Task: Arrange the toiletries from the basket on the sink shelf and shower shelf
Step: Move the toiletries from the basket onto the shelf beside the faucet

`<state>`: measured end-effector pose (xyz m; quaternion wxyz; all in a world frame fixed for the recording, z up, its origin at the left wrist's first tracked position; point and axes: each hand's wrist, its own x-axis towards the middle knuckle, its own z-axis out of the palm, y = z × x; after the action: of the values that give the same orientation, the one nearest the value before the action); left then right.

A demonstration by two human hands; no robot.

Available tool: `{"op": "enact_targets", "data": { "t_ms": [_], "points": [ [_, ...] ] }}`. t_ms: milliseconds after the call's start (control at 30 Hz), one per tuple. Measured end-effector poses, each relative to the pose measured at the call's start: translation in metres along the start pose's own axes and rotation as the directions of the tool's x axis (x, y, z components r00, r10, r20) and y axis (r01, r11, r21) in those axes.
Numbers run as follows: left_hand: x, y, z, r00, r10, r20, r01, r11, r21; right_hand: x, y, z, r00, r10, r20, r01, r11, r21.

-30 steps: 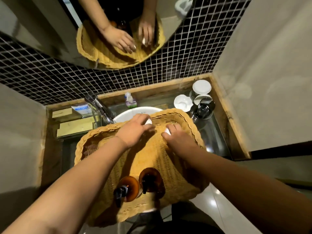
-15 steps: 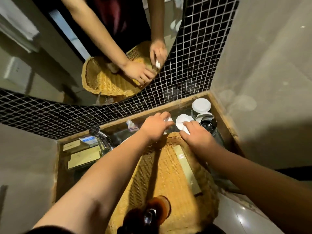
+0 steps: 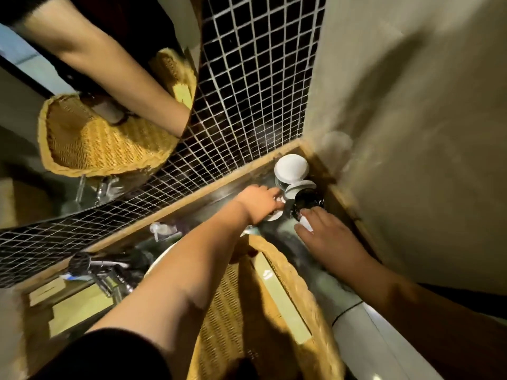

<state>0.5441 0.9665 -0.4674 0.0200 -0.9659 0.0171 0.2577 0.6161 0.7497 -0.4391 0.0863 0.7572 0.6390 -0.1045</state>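
The left arm is wearing a black sleeve [image 3: 109,357] at the near left, and it's stopping around the elbow, forearm going bare out to the left hand [image 3: 258,201]. The right hand [image 3: 326,237] and its forearm are showing bare too.

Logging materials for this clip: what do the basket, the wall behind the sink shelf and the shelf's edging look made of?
Basket: woven wicker or rattan, matte yellow, judging by its fine crosswise weave and braided rim.
Wall: small glossy dark mosaic tiles, ceramic or glass, with pale grout lines.
Edging: apparently unfinished wood, brown and dull.
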Motion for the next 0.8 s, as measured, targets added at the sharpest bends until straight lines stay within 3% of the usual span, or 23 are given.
{"op": "enact_targets", "data": {
  "t_ms": [100, 500, 800],
  "points": [
    [0.007, -0.007, 0.012, 0.999, 0.024, 0.037, -0.022, 0.999, -0.039, -0.003, 0.001, 0.003, 0.998, 0.022, 0.058, -0.022, 1.0, 0.002],
    [0.014, -0.013, 0.039, 0.999, -0.031, -0.022, 0.029, 0.995, -0.091, -0.008, 0.004, 0.008, 0.998, 0.006, -0.063, -0.001, 0.996, 0.087],
    [0.013, -0.008, 0.04, 0.997, -0.073, -0.005, 0.069, 0.967, -0.247, -0.007, 0.006, 0.003, 0.998, 0.067, 0.013, -0.068, 0.986, 0.152]
  ]
}}
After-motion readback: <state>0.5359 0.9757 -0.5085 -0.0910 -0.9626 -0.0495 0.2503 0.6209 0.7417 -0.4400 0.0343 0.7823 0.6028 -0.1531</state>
